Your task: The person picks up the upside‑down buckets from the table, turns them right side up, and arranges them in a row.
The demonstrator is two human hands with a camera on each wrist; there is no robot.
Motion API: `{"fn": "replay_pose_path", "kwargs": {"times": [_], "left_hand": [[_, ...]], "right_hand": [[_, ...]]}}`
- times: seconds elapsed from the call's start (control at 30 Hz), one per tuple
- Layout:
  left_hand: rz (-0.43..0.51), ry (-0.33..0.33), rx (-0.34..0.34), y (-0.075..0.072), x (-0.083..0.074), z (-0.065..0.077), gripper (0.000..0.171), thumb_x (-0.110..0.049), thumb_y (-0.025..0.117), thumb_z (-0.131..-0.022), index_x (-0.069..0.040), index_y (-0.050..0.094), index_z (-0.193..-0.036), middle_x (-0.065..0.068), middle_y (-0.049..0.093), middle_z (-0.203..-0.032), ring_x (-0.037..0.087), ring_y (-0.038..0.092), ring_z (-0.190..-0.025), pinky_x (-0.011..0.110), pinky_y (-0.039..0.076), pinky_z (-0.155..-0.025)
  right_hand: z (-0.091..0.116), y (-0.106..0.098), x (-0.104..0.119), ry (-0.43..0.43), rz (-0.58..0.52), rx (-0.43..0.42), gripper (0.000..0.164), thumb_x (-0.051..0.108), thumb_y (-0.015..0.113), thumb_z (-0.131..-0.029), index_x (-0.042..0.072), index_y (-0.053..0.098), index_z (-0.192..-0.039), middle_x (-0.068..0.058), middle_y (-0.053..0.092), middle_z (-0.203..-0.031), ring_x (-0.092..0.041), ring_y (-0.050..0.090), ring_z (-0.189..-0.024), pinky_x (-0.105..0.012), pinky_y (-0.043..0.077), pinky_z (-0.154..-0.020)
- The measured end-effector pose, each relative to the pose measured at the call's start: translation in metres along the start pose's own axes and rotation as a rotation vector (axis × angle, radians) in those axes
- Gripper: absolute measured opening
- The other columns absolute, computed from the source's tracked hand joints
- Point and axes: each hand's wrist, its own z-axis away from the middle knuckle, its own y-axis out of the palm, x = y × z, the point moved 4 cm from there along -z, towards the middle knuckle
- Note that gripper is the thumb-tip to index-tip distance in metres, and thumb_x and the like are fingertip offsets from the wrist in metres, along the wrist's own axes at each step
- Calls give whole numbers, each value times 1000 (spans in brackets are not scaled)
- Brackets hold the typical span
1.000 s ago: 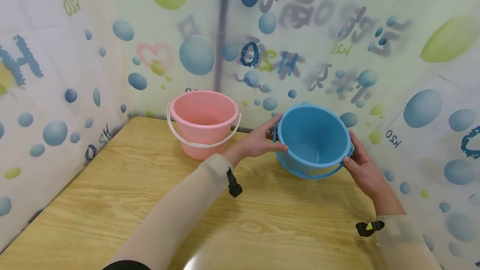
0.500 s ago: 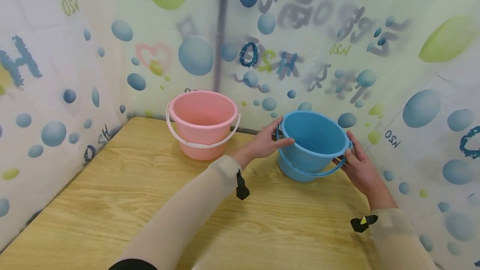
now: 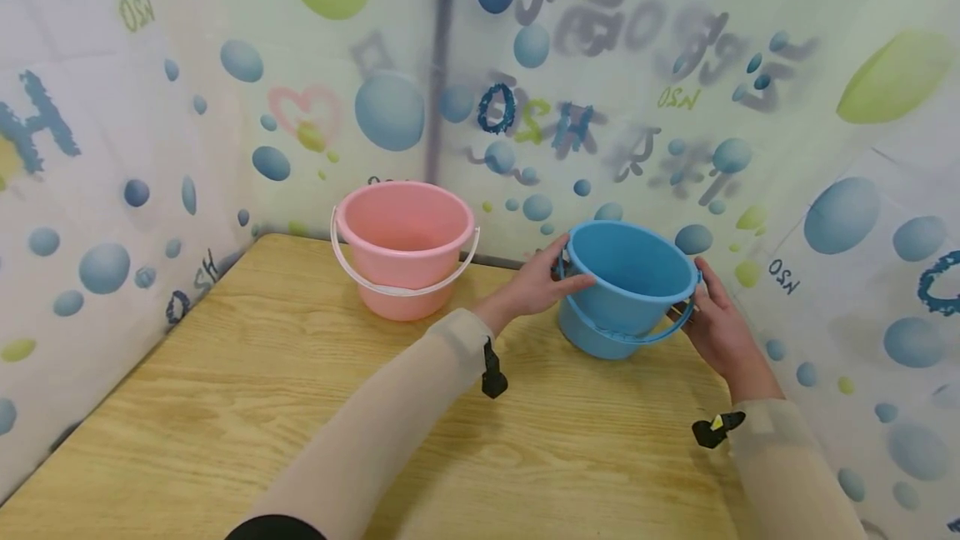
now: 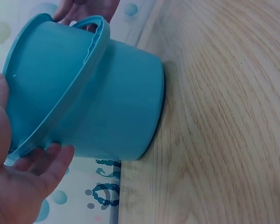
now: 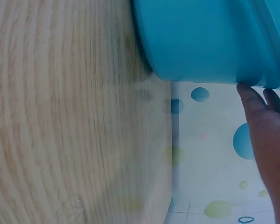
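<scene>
A blue plastic bucket (image 3: 618,303) stands on the wooden table (image 3: 262,382), its base flush with the tabletop in the left wrist view. The bucket's blue handle hangs down across its front. My left hand (image 3: 542,283) grips the left side just under the rim, thumb on the near face and fingers reaching round behind. On the opposite side, my right hand (image 3: 722,332) holds the bucket by the handle joint, with some fingers hidden behind it. In the right wrist view, fingertips of the right hand (image 5: 268,126) touch the wall below the rim.
A pink bucket (image 3: 405,267) with a white handle (image 3: 405,291) stands to the left of the blue one, near the table's back edge. A patterned curtain (image 3: 390,115) rises behind the table and along both sides. Black straps with small devices sit on both sleeves.
The blue bucket has gone from tilted with its mouth toward me to upright on the table. Both hands have followed it, the left slightly rightward. The pink bucket stays put.
</scene>
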Motion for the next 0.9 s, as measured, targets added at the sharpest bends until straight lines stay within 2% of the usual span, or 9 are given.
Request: {"fn": "replay_pose_path", "kwargs": {"times": [0.1, 0.17, 0.23, 0.3, 0.47, 0.53, 0.67, 0.77, 0.9], "left_hand": [[6, -6, -9, 2, -1, -2, 91, -42, 70, -109, -19, 16, -178, 14, 40, -175, 35, 44, -160, 57, 46, -124], [-3, -16, -11, 2, -1, -3, 93, -43, 70, -109, -19, 15, -179, 14, 39, -176, 35, 42, -162, 58, 44, -126], [-14, -13, -8, 3, -1, -4, 92, -42, 69, -110, -18, 14, -179, 14, 39, -176, 35, 42, -161, 57, 46, -125], [-28, -15, -6, 2, -1, -4, 92, -42, 69, -110, -18, 13, -179, 13, 40, -176, 35, 43, -161, 56, 47, -124], [-32, -11, -8, 2, -1, -4, 92, -41, 68, -110, -17, 13, -179, 14, 40, -176, 35, 44, -160, 55, 48, -124], [-32, -18, -10, 2, 0, -3, 92, -42, 68, -110, -17, 12, -179, 15, 39, -176, 35, 42, -162, 56, 46, -125], [-28, -33, -18, 3, 1, -4, 95, -45, 69, -109, -18, 11, -179, 15, 36, -178, 36, 37, -164, 59, 40, -129], [-21, -37, -21, 4, 1, -4, 95, -46, 69, -109, -17, 11, -179, 14, 35, -178, 36, 36, -165, 60, 39, -129], [-11, -32, -20, 4, -1, -3, 95, -45, 69, -109, -17, 11, -179, 15, 34, -179, 36, 36, -165, 60, 40, -129]], "right_hand": [[-2, 1, 0, 37, -31, -27, 70, 45, 34, -119, 45, -7, -176, 3, 18, -181, -50, 3, -169, -55, 12, -137], [-2, 2, 0, 40, -59, -37, 70, 46, 34, -119, 46, -6, -175, 5, 23, -177, -57, -3, -167, -64, 2, -135], [-2, 3, 0, 38, -72, -45, 70, 45, 34, -119, 47, -6, -175, 8, 26, -175, -50, 5, -168, -65, 0, -134], [-1, 3, 0, 35, -71, -54, 70, 45, 35, -118, 46, -4, -176, 9, 28, -173, -42, 19, -164, -59, 8, -137], [-2, 1, 0, 49, -9, -69, 67, 48, 37, -118, 47, 3, -176, -1, 18, -181, -20, 43, -150, -60, 14, -136], [-2, 0, 1, 52, 24, -70, 68, 48, 37, -118, 45, 4, -177, -3, 8, -185, -13, 48, -145, -69, 7, -132], [-3, -2, 2, 44, 104, -66, 70, 48, 36, -118, 34, 3, -179, -9, -3, -187, 2, 56, -131, -71, 11, -129], [-4, -3, 3, 41, 119, -65, 72, 48, 36, -118, 31, 2, -179, -12, -3, -187, 4, 57, -127, -71, 12, -127], [-4, -5, 4, 43, 122, -68, 72, 50, 36, -118, 31, 2, -179, -12, -3, -187, 0, 56, -132, -74, 12, -127]]}}
